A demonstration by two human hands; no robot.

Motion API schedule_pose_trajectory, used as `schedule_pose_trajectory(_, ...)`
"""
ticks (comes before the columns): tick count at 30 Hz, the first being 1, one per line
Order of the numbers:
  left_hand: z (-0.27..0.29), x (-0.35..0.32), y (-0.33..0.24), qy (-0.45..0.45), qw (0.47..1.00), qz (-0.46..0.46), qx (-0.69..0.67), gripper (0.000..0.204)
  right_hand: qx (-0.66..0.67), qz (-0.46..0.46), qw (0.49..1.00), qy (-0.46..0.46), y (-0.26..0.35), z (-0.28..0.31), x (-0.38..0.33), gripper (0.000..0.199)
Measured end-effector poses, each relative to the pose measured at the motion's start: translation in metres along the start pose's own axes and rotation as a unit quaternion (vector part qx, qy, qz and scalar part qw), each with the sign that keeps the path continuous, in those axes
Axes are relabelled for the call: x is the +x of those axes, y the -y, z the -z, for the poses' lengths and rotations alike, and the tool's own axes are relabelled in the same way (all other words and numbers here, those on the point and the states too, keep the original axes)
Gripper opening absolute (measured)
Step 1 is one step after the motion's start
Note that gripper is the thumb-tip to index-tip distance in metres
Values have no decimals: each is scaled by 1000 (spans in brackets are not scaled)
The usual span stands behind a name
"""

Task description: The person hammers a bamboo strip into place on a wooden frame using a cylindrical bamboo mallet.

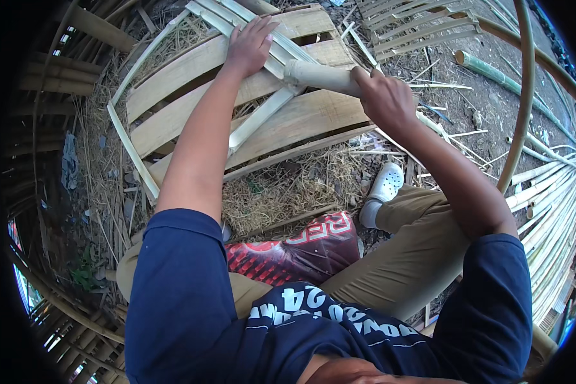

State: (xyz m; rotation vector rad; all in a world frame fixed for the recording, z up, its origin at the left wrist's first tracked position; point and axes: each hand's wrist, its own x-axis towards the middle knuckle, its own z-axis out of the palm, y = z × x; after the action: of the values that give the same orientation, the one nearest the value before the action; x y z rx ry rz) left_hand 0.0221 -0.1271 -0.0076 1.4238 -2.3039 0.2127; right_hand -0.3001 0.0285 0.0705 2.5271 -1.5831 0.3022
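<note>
The dark blue shirt [192,301] is filling the lower frame, nearest the lens, with khaki trousers [409,256] folding out beneath it and a red printed sack [301,253] lying between the knees. Beyond, the woven bamboo panel [301,121] is lying flat on straw-littered ground; several broad slats are already crossing, while long loose strips [550,192] are waiting in a bundle at the right, so the weave looks only partly built. The right hand [387,96] is closing its fingers around a short bamboo cylinder [320,75], its end resting on the panel. The left hand [249,45] is pressing flat, fingers spread, on pale split strips [262,115]
</note>
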Motion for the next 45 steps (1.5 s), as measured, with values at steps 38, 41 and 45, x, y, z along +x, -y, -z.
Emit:
schedule_pose_trajectory(38, -2, -3, -3, 8, 1000, 19, -7, 45, 15, 14, 997, 76, 11, 8, -6, 47)
schedule_pose_trajectory(41, -2, -3, -4, 11, 1000, 18, -6, 45, 24, 23, 997, 71, 11, 8, -6, 49)
schedule_pose_trajectory(45, -3, -4, 0, 4, 1000, 15, -5, 45, 89, 71, 990, -78, 28, 30, -8, 38)
